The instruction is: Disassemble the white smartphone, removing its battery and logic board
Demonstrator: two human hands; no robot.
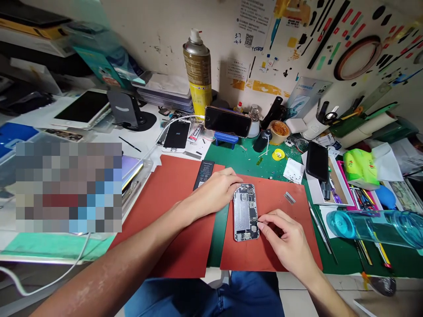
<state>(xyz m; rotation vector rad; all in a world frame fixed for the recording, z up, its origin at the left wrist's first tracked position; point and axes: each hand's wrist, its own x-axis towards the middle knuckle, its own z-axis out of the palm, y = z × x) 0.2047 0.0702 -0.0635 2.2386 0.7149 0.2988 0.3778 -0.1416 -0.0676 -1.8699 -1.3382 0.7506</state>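
An opened smartphone point(243, 213), its screen off and its metal shell and circuit boards bare, lies on the red-brown mat point(274, 253). My left hand point(220, 190) grips the phone at its upper left edge, fingers curled over the top corner. At the lower right edge, my right hand point(287, 233) has thumb and forefinger pinched together against the frame; whatever is between the fingertips is too small to make out. A black phone battery point(204, 172) lies just beyond my left wrist. A small metal piece point(289, 197) rests on the mat's right part.
A phone on a blue stand point(228, 124) and a yellow spray can point(198, 72) stand behind. To the right are tweezers point(320, 229), a clear blue bottle point(375, 226) and a tool box point(333, 180). A white-framed screen point(177, 135) lies at back left.
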